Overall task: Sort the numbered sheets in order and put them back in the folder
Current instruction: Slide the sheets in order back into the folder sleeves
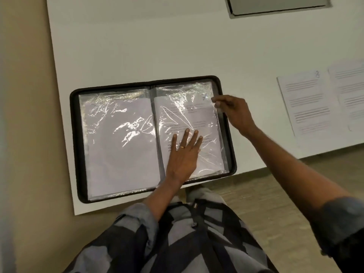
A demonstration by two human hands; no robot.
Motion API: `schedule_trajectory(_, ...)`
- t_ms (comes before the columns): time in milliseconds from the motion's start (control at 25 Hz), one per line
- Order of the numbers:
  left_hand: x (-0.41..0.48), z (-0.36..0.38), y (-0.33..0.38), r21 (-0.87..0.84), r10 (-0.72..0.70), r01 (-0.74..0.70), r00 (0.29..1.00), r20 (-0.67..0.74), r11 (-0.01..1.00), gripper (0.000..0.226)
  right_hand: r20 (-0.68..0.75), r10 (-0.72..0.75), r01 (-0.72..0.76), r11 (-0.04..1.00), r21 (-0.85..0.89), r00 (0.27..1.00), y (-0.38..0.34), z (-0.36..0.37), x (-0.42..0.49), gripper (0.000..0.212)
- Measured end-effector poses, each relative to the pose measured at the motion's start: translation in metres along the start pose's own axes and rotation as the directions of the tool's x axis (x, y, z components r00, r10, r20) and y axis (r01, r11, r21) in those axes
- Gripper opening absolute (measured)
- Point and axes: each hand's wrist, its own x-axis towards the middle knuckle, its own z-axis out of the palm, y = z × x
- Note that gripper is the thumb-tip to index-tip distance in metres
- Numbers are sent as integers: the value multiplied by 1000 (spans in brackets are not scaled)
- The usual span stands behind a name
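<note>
A black zip folder [74, 138] lies open on the white table, with clear plastic sleeves on both sides. The left sleeve [120, 142] shows the blank back of a sheet. The right sleeve [204, 115] holds a printed sheet with a handwritten 7 at its top right corner. My left hand [184, 154] presses flat on the lower part of that right sleeve, fingers spread. My right hand [231, 113] pinches the sleeve's upper right edge between thumb and fingertips. A loose sheet marked 8 [309, 103] lies on the table to the right, with another loose sheet [350, 93] beside it.
A grey flat object [275, 4] sits at the table's far edge. The table [137, 46] ends just below the folder and slants up to the right; beige floor lies to the left and wood-look floor to the right.
</note>
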Motion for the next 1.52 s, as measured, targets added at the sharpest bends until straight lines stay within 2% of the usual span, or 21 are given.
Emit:
schedule_trajectory(120, -1, -4, -5, -104, -17, 5, 994, -111, 995, 43, -92, 130, -125, 990, 57, 987, 27, 0, -75, 22)
schedule_trajectory(200, -3, -9, -4, -314, -98, 37, 979, -181, 949, 32, -87, 172, -164, 983, 88, 981, 34, 9, -109, 23)
schedule_trajectory(280, -6, -17, -3, -548, -210, 66, 956, -204, 834, 29, -70, 201, -185, 965, 188, 977, 35, 20, -127, 26)
schedule_trajectory(400, -13, -39, -5, -739, -359, 127, 919, -164, 662, 31, 18, 269, -241, 829, 504, 963, 23, 36, -135, 33)
schedule_trajectory(440, -17, -51, -6, -797, -396, 135, 908, -138, 589, 34, 51, 256, -242, 801, 548, 965, 17, 40, -133, 37)
schedule_trajectory(520, -27, -76, -8, -891, -440, 151, 896, -61, 429, 39, 126, 195, -233, 823, 518, 973, 0, 53, -130, 42)
schedule_trajectory(600, -40, -100, -11, -942, -457, 160, 889, 8, 295, 31, 193, 105, -177, 897, 405, 976, -25, 76, -131, 44)
schedule_trajectory(720, -66, -140, -19, -966, -546, 201, 834, 81, 164, 21, 280, -75, 10, 973, 229, 957, -59, 118, -137, 52)
schedule_trajectory(840, -92, -175, -43, -980, -611, 201, 776, 157, 4, 22, 376, -189, 164, 982, 99, 907, -80, 154, -139, 60)
schedule_trajectory(880, -101, -178, -59, -978, -608, 209, 774, 177, -19, 26, 417, -218, 215, 975, 56, 882, -84, 165, -140, 64)
schedule_trajectory(920, -109, -185, -72, -974, -595, 224, 780, 193, -21, 34, 455, -246, 271, 962, 10, 856, -84, 176, -139, 68)
schedule_trajectory(960, -117, -187, -87, -966, -591, 257, 784, 189, 33, 44, 491, -278, 339, 940, -38, 826, -82, 186, -139, 71)
schedule_trajectory(1040, -135, -185, -115, -919, -599, 341, 784, 164, 195, 69, 558, -359, 509, 850, -134, 748, -74, 205, -135, 74)
schedule_trajectory(1120, -149, -176, -133, -845, -628, 394, 773, 93, 361, 82, 611, -399, 641, 728, -243, 684, -64, 221, -128, 76)
schedule_trajectory(1200, -161, -158, -144, -735, -636, 404, 770, -47, 544, 78, 658, -374, 700, 629, -338, 654, -58, 235, -123, 77)
schedule_trajectory(1280, -170, -135, -151, -609, -613, 418, 776, -145, 674, 67, 691, -339, 732, 545, -409, 638, -54, 248, -122, 77)
schedule_trajectory(1400, -178, -98, -161, -497, -597, 472, 792, -124, 728, 53, 728, -317, 774, 439, -456, 608, -44, 260, -121, 76)
schedule_trajectory(1520, -181, -72, -168, -264, -581, 551, 813, -47, 792, 54, 737, -300, 785, 379, -490, 605, -37, 264, -120, 76)
